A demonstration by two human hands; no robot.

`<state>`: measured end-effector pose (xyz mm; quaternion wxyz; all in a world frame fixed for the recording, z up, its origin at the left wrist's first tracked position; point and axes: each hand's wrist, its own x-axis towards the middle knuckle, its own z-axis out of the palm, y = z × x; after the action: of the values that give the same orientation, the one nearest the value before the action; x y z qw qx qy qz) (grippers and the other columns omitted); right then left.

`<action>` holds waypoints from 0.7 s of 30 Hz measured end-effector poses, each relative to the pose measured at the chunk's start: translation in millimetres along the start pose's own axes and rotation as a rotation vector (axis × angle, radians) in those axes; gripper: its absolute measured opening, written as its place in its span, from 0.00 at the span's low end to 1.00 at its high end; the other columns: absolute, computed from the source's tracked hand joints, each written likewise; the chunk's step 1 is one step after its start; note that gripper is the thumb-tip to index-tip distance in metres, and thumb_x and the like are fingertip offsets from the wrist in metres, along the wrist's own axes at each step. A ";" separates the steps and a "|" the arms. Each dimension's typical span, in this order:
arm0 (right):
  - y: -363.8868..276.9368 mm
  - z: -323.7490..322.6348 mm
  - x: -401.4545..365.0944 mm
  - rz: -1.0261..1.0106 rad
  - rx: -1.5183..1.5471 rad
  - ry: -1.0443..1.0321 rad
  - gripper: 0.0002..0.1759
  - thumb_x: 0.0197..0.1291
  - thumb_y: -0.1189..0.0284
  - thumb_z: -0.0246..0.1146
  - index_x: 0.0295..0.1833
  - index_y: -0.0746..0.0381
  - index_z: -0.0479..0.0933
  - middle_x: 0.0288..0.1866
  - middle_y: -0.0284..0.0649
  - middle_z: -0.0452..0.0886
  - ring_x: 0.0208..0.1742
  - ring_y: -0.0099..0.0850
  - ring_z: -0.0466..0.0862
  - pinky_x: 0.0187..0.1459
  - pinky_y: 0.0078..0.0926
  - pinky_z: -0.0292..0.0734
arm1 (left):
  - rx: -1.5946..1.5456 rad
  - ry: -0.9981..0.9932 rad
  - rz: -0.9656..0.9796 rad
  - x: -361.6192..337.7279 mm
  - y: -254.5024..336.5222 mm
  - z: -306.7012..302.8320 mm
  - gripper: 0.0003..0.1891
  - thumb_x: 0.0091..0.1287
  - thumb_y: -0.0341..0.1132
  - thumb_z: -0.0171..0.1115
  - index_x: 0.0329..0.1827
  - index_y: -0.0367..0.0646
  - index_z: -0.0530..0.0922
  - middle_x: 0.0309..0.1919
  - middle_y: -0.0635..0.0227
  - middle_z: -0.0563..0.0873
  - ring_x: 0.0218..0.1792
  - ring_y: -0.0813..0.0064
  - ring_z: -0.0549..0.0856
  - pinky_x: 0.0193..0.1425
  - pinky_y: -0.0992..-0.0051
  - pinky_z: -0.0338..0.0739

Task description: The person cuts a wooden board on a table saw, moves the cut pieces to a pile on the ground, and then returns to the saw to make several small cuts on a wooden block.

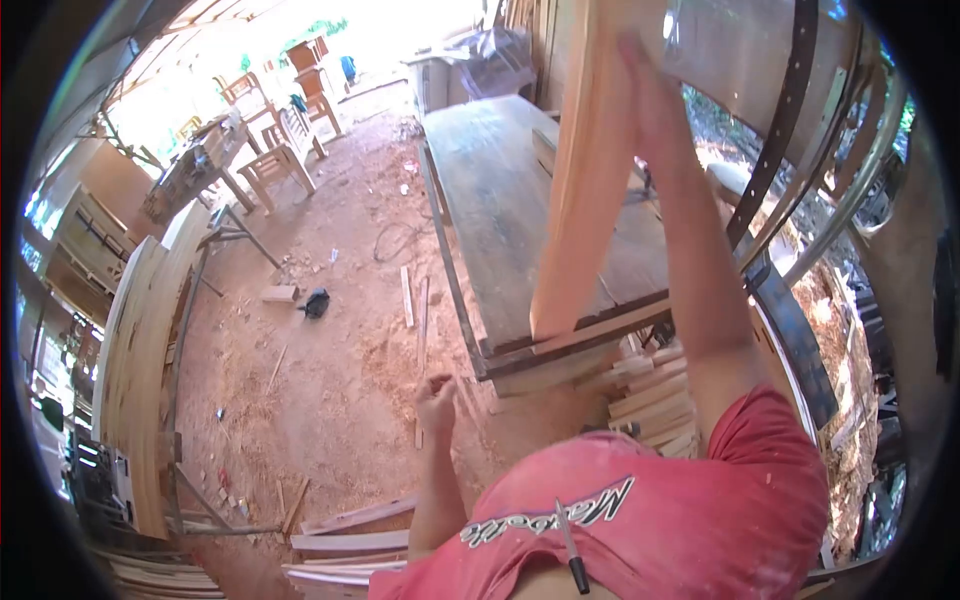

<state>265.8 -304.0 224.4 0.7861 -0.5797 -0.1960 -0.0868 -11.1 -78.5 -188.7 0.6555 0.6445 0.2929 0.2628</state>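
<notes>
A long wooden plank (pixel 582 170) stands tilted upright, its lower end at the near edge of the worn saw table (pixel 490 200); its top runs out of view. My right hand (pixel 652 105) is raised high against the plank's right side, gripping it, with some blur and part of the fingers hidden behind the wood. Over the dirt floor, left of the table's near corner, my left hand (pixel 436 402) hangs with its fingers curled in. Nothing shows in it.
Cut wood strips (pixel 655 400) are stacked under the table's near end. More boards (pixel 150 370) lie along a rack at left, and others (pixel 355 540) lie by my feet. A dark object (pixel 315 303) and loose sticks are on the floor. Wooden chairs (pixel 275 172) stand farther back.
</notes>
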 end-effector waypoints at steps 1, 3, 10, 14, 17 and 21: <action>-1.1 -9.7 22.1 0.021 -0.008 -0.024 0.36 0.66 0.45 0.65 0.61 0.68 0.78 0.51 0.38 0.84 0.48 0.27 0.84 0.49 0.27 0.80 | 0.019 0.047 -0.015 -0.9 12.0 10.9 0.10 0.63 0.27 0.66 0.47 0.35 0.84 0.35 0.70 0.86 0.35 0.82 0.81 0.41 0.80 0.75; 2.9 -15.1 50.5 -0.004 0.112 -0.020 0.27 0.66 0.56 0.68 0.58 0.68 0.80 0.45 0.35 0.84 0.43 0.24 0.83 0.43 0.24 0.79 | 0.064 0.112 -0.042 7.5 27.7 39.1 0.09 0.64 0.27 0.65 0.46 0.34 0.84 0.34 0.68 0.87 0.35 0.81 0.83 0.41 0.79 0.77; 133.4 -65.5 161.2 -0.246 0.065 -0.141 0.24 0.65 0.55 0.70 0.54 0.64 0.81 0.40 0.32 0.85 0.36 0.21 0.83 0.37 0.20 0.80 | 0.187 0.054 0.060 39.9 53.2 145.7 0.12 0.64 0.29 0.65 0.49 0.33 0.82 0.41 0.60 0.88 0.41 0.70 0.87 0.47 0.72 0.80; 145.0 -53.8 139.6 -0.081 0.195 -0.115 0.22 0.64 0.59 0.71 0.55 0.64 0.80 0.42 0.33 0.85 0.39 0.20 0.83 0.39 0.22 0.80 | 0.296 0.000 0.299 72.2 54.1 182.0 0.15 0.63 0.29 0.64 0.52 0.33 0.80 0.45 0.60 0.86 0.43 0.69 0.86 0.47 0.71 0.80; 156.9 -46.0 158.6 -0.078 0.066 -0.053 0.22 0.58 0.65 0.72 0.53 0.68 0.79 0.44 0.41 0.86 0.41 0.25 0.85 0.39 0.27 0.80 | 0.236 -0.176 0.165 94.4 74.8 201.9 0.15 0.62 0.29 0.65 0.51 0.34 0.80 0.47 0.59 0.85 0.45 0.70 0.85 0.49 0.71 0.79; 155.1 -38.7 166.1 -0.050 0.146 -0.106 0.22 0.57 0.63 0.73 0.50 0.68 0.80 0.43 0.40 0.85 0.40 0.24 0.84 0.38 0.27 0.80 | 0.307 -0.352 0.214 143.8 80.2 237.5 0.17 0.61 0.30 0.67 0.52 0.34 0.80 0.50 0.58 0.84 0.49 0.67 0.84 0.53 0.71 0.79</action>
<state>481.1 -277.0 146.5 0.8124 -0.5197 -0.2573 -0.0611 262.4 -136.2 -115.6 0.5594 0.7995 0.1410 0.1671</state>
